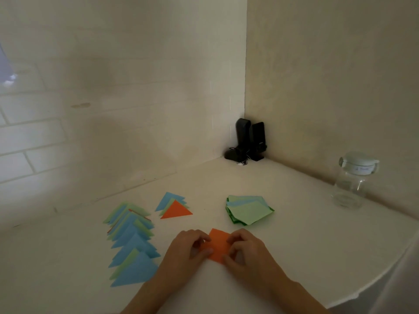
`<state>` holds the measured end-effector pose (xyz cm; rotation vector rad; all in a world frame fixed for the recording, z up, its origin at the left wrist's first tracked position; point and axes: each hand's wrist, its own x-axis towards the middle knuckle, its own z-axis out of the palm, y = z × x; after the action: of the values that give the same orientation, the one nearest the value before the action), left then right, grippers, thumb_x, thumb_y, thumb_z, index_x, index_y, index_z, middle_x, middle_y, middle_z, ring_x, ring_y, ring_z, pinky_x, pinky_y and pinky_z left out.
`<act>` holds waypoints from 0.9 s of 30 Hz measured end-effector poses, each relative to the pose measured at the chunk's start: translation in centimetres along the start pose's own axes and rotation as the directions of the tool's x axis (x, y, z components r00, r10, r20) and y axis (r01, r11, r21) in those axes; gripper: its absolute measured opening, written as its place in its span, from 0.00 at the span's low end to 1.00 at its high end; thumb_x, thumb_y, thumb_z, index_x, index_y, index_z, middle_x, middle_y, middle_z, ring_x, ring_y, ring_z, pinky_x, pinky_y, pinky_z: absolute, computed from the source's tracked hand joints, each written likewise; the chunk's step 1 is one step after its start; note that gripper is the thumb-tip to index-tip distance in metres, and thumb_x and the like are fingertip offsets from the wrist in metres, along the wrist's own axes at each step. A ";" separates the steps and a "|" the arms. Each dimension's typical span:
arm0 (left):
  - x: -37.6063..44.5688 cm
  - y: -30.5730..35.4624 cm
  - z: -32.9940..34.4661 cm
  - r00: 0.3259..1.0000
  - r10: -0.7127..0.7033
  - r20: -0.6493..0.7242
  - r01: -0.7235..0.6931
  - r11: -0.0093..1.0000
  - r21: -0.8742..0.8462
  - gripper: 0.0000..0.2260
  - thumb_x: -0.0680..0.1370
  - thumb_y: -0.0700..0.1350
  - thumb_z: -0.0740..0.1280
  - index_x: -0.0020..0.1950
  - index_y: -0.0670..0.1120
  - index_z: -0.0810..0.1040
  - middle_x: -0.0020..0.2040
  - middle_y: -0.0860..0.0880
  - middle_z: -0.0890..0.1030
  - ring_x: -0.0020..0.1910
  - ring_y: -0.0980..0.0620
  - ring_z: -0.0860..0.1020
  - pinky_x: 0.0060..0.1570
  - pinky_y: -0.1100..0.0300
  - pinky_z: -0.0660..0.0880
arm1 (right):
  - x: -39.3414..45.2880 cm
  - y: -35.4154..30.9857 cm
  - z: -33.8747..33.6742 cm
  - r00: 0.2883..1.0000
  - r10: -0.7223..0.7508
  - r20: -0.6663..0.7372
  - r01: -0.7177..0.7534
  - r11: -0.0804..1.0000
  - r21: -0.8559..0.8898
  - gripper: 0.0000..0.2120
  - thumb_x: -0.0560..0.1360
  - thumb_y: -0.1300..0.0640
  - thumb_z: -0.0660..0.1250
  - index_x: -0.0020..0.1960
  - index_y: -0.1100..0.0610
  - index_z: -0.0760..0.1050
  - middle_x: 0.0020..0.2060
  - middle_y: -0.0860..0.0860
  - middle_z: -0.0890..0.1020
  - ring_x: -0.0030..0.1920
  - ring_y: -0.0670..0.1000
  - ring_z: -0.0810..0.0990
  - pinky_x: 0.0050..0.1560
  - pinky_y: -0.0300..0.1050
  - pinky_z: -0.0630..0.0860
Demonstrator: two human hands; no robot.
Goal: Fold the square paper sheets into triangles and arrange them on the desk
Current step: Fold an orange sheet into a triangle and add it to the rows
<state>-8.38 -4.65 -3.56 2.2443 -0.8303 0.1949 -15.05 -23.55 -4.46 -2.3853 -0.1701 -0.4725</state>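
Two hands: we have both on the orange paper sheet (217, 245), which lies on the white desk (283, 234).
Hidden: our fingers cover the sheet's left and right corners, so we cannot tell how far it is folded; both forearms are cut off at the bottom edge.
Left hand (186, 250): fingers curled, pinching the sheet's left side.
Right hand (246, 248): fingers curled, pinching the sheet's right side.
Unfolded stack (249, 210): green and pale blue squares, just beyond the orange sheet to its right.
Small pile (173, 206): blue triangles with an orange triangle (175, 210) on top, beyond the orange sheet to its left.
Long row (131, 241): overlapping blue and green triangles, left of the orange sheet.
Glass jar (351, 182): lidded and clear, far right of the orange sheet; contents unclear.
Black speakers (249, 139): well beyond the orange sheet, in the wall corner.
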 end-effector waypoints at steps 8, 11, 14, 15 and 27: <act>0.6 0.6 -0.7 0.993 -0.092 0.068 0.093 0.996 -0.006 0.08 0.72 0.44 0.72 0.46 0.55 0.77 0.41 0.58 0.77 0.42 0.62 0.74 0.43 0.74 0.67 | 0.0 0.5 0.2 0.999 0.003 0.046 -0.002 1.000 -0.020 0.10 0.66 0.46 0.67 0.33 0.51 0.74 0.48 0.42 0.72 0.51 0.37 0.72 0.52 0.26 0.66; 0.5 0.7 -0.8 0.991 -0.121 0.055 0.123 0.992 -0.035 0.09 0.71 0.43 0.73 0.45 0.55 0.77 0.40 0.57 0.78 0.42 0.63 0.74 0.42 0.74 0.67 | 0.2 0.4 -0.1 0.999 0.003 0.035 -0.002 1.000 -0.025 0.09 0.66 0.52 0.72 0.33 0.52 0.72 0.48 0.45 0.73 0.49 0.38 0.73 0.50 0.25 0.65; 0.4 0.9 -0.8 0.987 -0.151 0.063 0.155 0.986 -0.064 0.09 0.71 0.40 0.73 0.45 0.53 0.77 0.40 0.56 0.78 0.40 0.63 0.74 0.42 0.73 0.68 | 0.2 0.3 -0.4 0.999 0.009 0.040 -0.008 0.999 -0.032 0.11 0.67 0.51 0.72 0.35 0.53 0.71 0.48 0.46 0.72 0.49 0.40 0.72 0.51 0.24 0.63; 0.4 0.9 -0.8 0.985 -0.160 0.065 0.164 0.984 -0.071 0.09 0.71 0.39 0.73 0.45 0.53 0.78 0.40 0.56 0.78 0.39 0.63 0.74 0.42 0.72 0.69 | 0.2 0.2 -0.4 0.999 0.004 0.044 -0.002 0.999 -0.045 0.10 0.68 0.49 0.72 0.38 0.52 0.72 0.50 0.45 0.70 0.51 0.41 0.71 0.52 0.25 0.63; 0.3 1.8 -0.8 0.970 -0.240 -0.038 0.241 0.970 0.027 0.12 0.70 0.38 0.73 0.39 0.53 0.73 0.42 0.53 0.76 0.39 0.57 0.74 0.40 0.70 0.70 | 0.5 -1.4 -1.9 0.964 0.205 0.171 -0.146 0.940 -0.307 0.25 0.71 0.40 0.66 0.67 0.43 0.68 0.64 0.45 0.66 0.66 0.47 0.63 0.65 0.43 0.57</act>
<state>-9.21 -5.18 -1.82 2.3410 -0.5331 0.1326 -15.48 -23.75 -2.10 -2.7084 0.0282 -0.1792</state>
